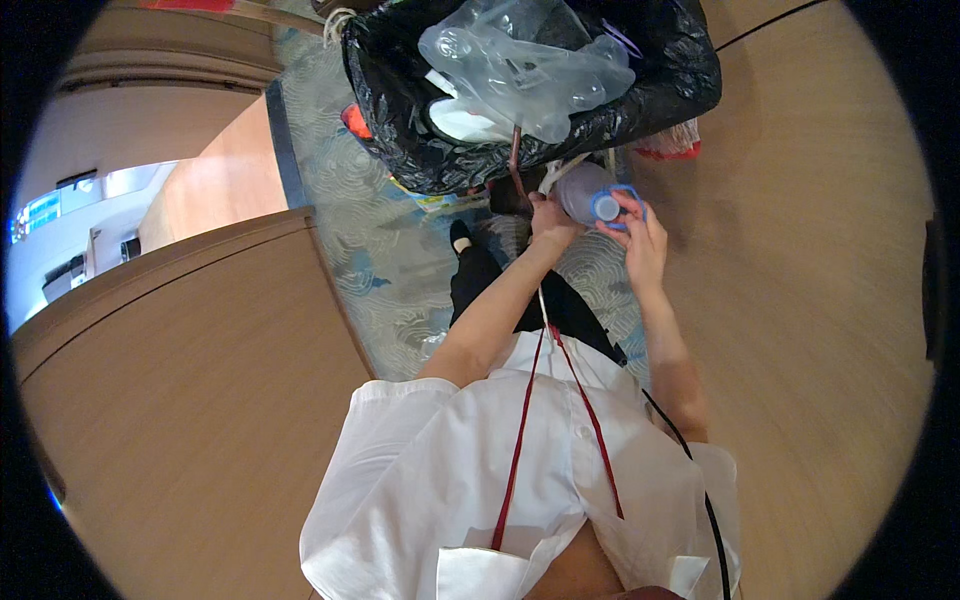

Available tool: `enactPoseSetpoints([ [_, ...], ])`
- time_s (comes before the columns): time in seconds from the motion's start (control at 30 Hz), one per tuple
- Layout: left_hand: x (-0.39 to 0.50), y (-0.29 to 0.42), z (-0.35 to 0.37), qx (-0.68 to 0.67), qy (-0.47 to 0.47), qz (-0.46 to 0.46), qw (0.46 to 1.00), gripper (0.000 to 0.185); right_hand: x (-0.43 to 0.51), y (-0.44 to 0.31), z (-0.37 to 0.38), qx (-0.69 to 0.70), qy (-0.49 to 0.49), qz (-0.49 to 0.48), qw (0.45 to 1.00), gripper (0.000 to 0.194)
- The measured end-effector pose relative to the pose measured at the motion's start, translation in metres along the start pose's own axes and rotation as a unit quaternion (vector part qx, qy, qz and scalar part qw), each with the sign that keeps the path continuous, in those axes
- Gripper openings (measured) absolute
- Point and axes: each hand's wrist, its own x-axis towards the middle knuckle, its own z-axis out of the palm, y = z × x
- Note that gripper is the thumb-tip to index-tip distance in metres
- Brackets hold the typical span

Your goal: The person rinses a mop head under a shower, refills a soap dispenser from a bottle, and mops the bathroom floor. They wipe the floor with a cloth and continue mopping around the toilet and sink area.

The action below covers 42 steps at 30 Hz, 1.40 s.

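A large translucent plastic jug (577, 187) hangs below the black bag, its pale cap (606, 207) pointing towards me. My right hand (643, 244) has its fingers hooked on the jug's blue carry handle (634, 202). Against the jug's left side rests my left hand (553, 223), near a pale cord (559, 174) and a thin brown strip (515, 161); its fingers are partly hidden, and what they grip is unclear. Above both hands, a black plastic bag (442, 176) bulges open with a clear plastic bag (525, 75) and a white item (465, 120) in it.
A wooden panel (810, 262) rises close on my right. On the left stands another wooden panel (202, 352), beside patterned carpet (352, 247). A wooden pole with red wrapping (187, 4) reaches in at top left. A clear bag with red edging (671, 142) hangs under the black bag.
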Motion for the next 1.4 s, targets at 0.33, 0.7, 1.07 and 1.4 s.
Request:
enactPoseSetpoints([
  [0.33, -0.065, -0.030, -0.022, -0.157, -0.025, 0.082, 0.984, 0.078, 0.063, 0.042, -0.015, -0.582, -0.123, -0.058, 0.802, 0.030],
  [0.7, -0.130, -0.131, -0.291, -0.476, 0.286, -0.011, 0.832, 0.019, 0.054, -0.184, 0.135, -0.201, 0.017, -0.310, 0.929, 0.020],
  [1.07, 0.030, -0.114, -0.490, -0.255, 0.464, 0.211, 0.822, 0.108, 0.071, -0.135, 0.270, -0.260, -0.060, -0.174, 0.948, 0.016],
  [1.4, 0.074, -0.103, -0.488, -0.342, 0.398, 0.191, 0.830, 0.085, 0.148, -0.046, 0.296, -0.612, -0.050, -0.140, 0.777, 0.041],
])
